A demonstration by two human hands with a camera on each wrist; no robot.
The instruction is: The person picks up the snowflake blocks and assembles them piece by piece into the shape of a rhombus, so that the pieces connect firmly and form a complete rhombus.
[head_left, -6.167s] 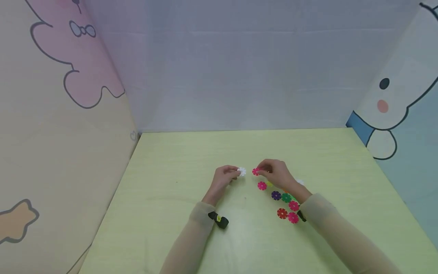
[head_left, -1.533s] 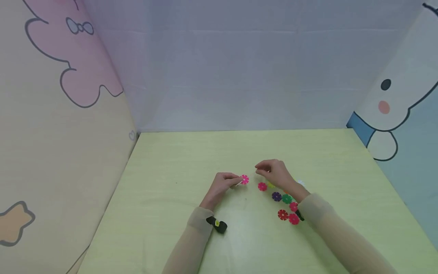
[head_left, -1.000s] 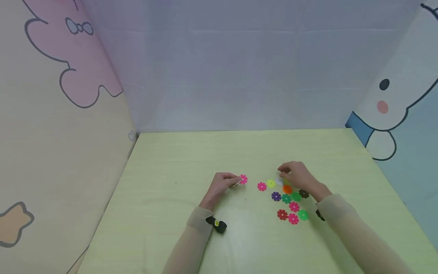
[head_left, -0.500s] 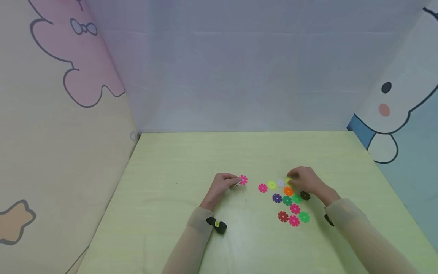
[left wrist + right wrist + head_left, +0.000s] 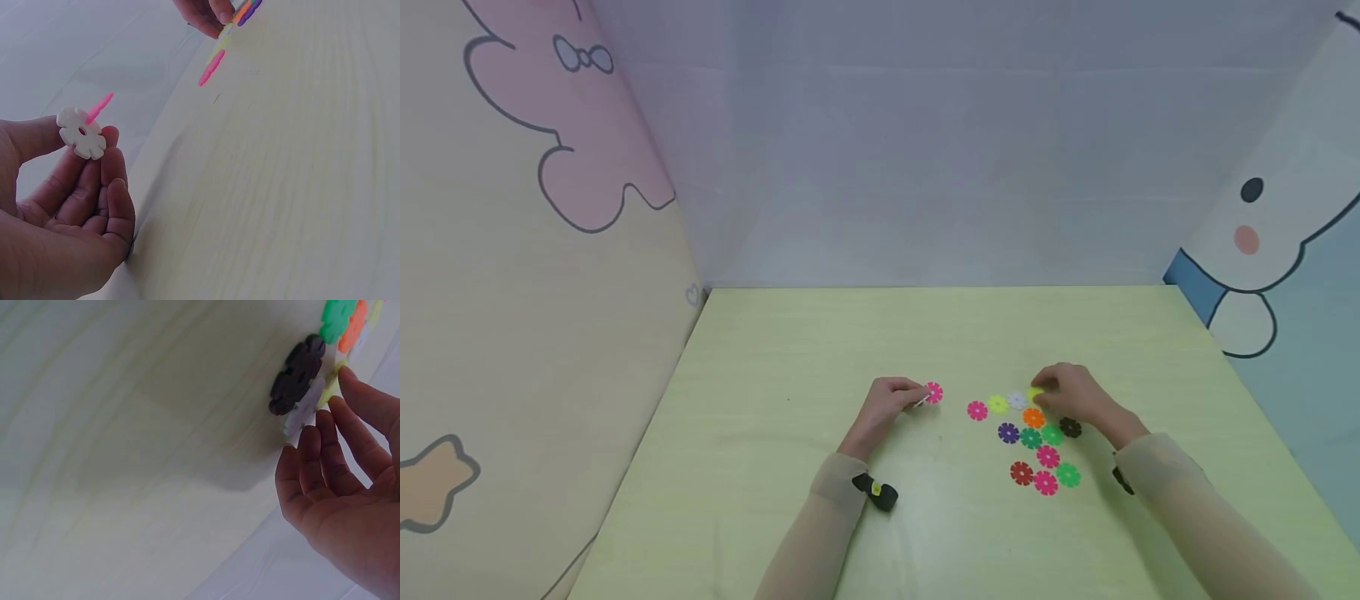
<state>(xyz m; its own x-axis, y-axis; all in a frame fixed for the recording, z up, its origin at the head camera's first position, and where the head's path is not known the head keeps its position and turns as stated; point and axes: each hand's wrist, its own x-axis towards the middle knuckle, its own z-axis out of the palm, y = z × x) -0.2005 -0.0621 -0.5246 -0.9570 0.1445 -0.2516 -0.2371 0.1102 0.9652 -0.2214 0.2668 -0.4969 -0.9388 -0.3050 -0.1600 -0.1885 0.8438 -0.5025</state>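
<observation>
My left hand [image 5: 886, 410] pinches a white snowflake disc [image 5: 81, 132] above the table. A pink snowflake disc [image 5: 100, 107] is slotted into it, standing across its edge. Over on the right, the thumb and index finger of my right hand [image 5: 1071, 393] pinch the edges of a yellow snowflake disc [image 5: 330, 386] at the back of a loose group. Beneath that hand lie a white disc [image 5: 304, 407] and a dark brown disc [image 5: 299, 375]. The other fingers of the right hand are gently bent.
Several snowflake discs lie flat on the pale wooden table [image 5: 775, 500], among them an orange disc [image 5: 1033, 417], a purple disc [image 5: 1008, 432], a red disc [image 5: 1022, 473] and a pink disc [image 5: 977, 410]. A plain curtain [image 5: 880, 167] hangs behind the table.
The pink disc from my right hand is now joined to the white one in my left. The right hand has moved right to the yellow disc, uncovering several discs; the left stays nearly still.
</observation>
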